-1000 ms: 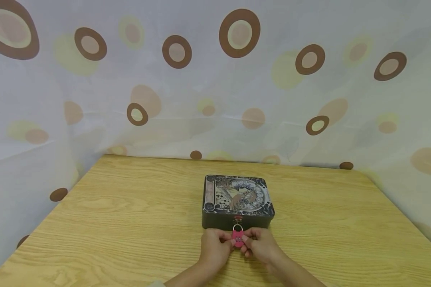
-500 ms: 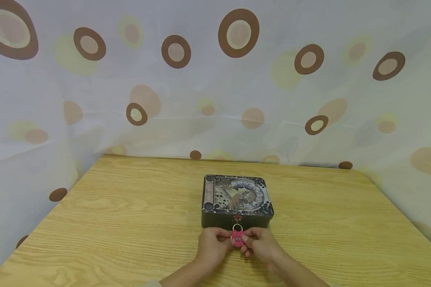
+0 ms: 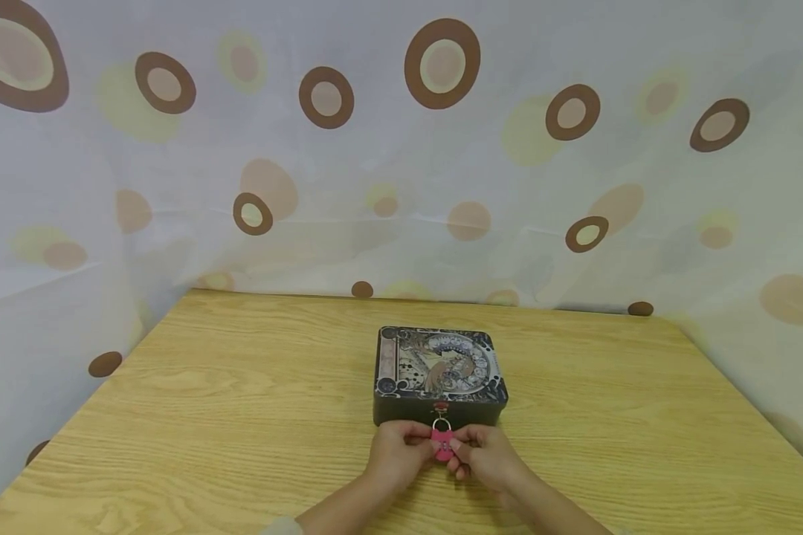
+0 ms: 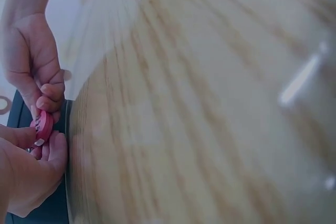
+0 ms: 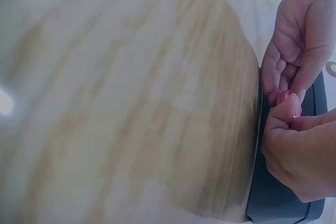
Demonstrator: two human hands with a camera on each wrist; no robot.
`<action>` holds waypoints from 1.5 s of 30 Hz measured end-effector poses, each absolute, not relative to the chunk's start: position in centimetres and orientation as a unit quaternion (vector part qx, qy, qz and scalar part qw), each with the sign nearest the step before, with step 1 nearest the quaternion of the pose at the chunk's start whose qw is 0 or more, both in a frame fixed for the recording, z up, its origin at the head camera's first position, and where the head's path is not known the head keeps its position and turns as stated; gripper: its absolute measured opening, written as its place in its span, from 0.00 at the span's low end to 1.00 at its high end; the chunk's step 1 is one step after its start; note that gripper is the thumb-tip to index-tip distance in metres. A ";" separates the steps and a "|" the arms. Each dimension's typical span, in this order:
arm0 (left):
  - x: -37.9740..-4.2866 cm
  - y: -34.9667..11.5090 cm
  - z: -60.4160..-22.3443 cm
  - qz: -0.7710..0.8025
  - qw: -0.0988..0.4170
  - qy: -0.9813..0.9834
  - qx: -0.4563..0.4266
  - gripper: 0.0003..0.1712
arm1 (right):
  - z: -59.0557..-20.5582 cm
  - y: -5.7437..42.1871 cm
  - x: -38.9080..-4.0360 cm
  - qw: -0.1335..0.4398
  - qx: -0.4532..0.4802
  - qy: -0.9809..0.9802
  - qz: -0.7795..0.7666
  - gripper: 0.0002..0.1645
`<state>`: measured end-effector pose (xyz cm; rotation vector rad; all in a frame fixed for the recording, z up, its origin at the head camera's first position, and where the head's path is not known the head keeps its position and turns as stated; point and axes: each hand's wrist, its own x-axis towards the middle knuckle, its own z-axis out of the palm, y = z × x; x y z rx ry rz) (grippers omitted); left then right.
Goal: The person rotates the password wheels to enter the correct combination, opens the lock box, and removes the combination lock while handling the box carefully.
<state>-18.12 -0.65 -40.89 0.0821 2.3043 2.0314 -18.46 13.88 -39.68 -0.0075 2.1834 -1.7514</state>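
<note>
A pink combination padlock (image 3: 443, 444) with number dials hangs by its silver shackle at the red clasp (image 3: 441, 406) on the front of a dark tin box (image 3: 438, 368). My left hand (image 3: 396, 455) pinches the padlock's left side, thumb over the dials. From the other side my right hand (image 3: 487, 458) pinches it, thumb on its face. In the left wrist view the pink lock body (image 4: 43, 127) shows between the fingers of both hands. Much of the padlock (image 5: 285, 97) is covered by fingers in the right wrist view.
The box stands on a wood-grain table (image 3: 254, 386). Behind and at both sides of it hangs a pale sheet (image 3: 375, 148) printed with brown and beige ovals.
My left thumb has shifted further over the dials of the padlock. The right hand keeps its grip, and the box stays where it was.
</note>
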 end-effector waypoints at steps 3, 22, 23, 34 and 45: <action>-18.2 -0.6 -40.9 0.677 0.045 0.734 0.022 0.08 | -39.6 13.9 -18.4 0.171 -0.003 0.769 -0.615 0.11; -18.4 -0.8 -40.9 0.696 0.067 0.715 0.015 0.09 | -39.4 14.4 -18.7 0.196 -0.035 0.775 -0.600 0.13; -18.4 -0.8 -40.9 0.695 0.068 0.716 0.016 0.09 | -39.3 14.4 -18.7 0.197 -0.037 0.774 -0.600 0.13; -18.4 -1.0 -40.7 0.687 0.078 0.722 0.017 0.09 | -39.6 14.2 -19.0 0.171 -0.020 0.784 -0.597 0.13; -18.4 -1.0 -40.8 0.689 0.081 0.720 0.015 0.09 | -39.7 14.4 -19.1 0.169 -0.016 0.783 -0.598 0.14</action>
